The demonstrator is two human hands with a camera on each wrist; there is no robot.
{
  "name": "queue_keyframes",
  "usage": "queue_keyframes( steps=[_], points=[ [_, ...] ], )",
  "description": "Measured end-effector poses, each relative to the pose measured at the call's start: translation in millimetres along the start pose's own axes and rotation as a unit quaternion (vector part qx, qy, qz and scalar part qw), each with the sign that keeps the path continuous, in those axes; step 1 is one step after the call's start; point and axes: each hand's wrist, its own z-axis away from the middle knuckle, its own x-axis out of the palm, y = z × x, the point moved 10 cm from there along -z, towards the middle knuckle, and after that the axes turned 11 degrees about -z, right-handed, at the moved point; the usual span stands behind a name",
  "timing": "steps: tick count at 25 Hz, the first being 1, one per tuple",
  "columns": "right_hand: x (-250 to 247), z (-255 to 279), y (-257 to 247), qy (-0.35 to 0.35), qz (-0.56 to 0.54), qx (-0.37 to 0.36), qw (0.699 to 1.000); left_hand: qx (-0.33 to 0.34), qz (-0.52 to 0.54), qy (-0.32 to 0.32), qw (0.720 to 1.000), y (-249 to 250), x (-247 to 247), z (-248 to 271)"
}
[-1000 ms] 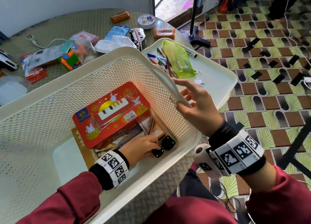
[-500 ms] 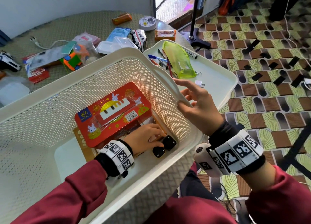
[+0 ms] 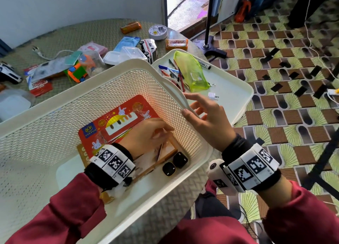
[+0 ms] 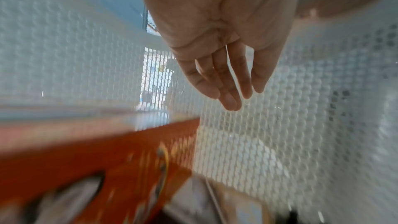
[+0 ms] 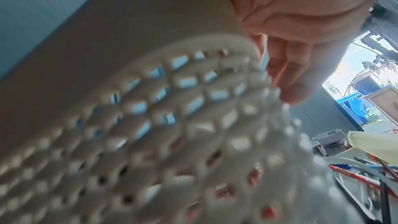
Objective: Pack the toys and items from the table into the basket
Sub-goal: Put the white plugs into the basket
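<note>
A cream perforated basket (image 3: 128, 64) sits tilted in front of me. Inside lie a red toy piano box (image 3: 110, 126), a brown flat box (image 3: 168, 150) beneath it and two black adapters (image 3: 175, 164) by the near wall. My left hand (image 3: 165, 131) hovers inside over the red box (image 4: 86, 159), holding nothing. In the left wrist view the left hand (image 4: 232, 98) has straight fingers near the mesh wall. My right hand (image 3: 201, 111) grips the basket's right rim (image 5: 150, 23), thumb inside and fingers (image 5: 286, 74) outside.
A cream tray (image 3: 238, 89) to the right holds a green pouch (image 3: 190, 71), pens (image 3: 172, 71) and a white plug (image 3: 212, 96). Toy cars (image 3: 77, 73), clear containers (image 3: 126, 54), packets and a cable lie on the table behind. A stand base (image 3: 212, 49) rests on the tiled floor.
My left hand has risen from the black adapters on the basket floor and uncurled; it is now above the red box. The right hand stays on the rim.
</note>
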Motion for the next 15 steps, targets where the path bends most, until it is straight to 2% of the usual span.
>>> queue_keyframes(
  steps=[3, 5, 11, 15],
  points=[
    [-14.7, -9.6, -7.6, 0.012, 0.024, -0.026, 0.999, 0.022, 0.014, 0.090, 0.996, 23.4, -51.4, -5.2],
    [-34.7, -20.6, -7.4, 0.038, -0.011, -0.018, 0.999, 0.018, 0.010, 0.132, 0.991, 39.4, -81.1, -8.6],
    [-92.1, -61.3, -6.6, 0.037, -0.073, -0.011, 0.997, -0.026, -0.031, 0.223, 0.974, 85.0, -148.1, -33.2],
    [-132.3, -87.5, 0.4, 0.015, -0.084, -0.025, 0.996, -0.057, -0.048, 0.262, 0.962, 118.6, -167.1, -75.1]
  ],
)
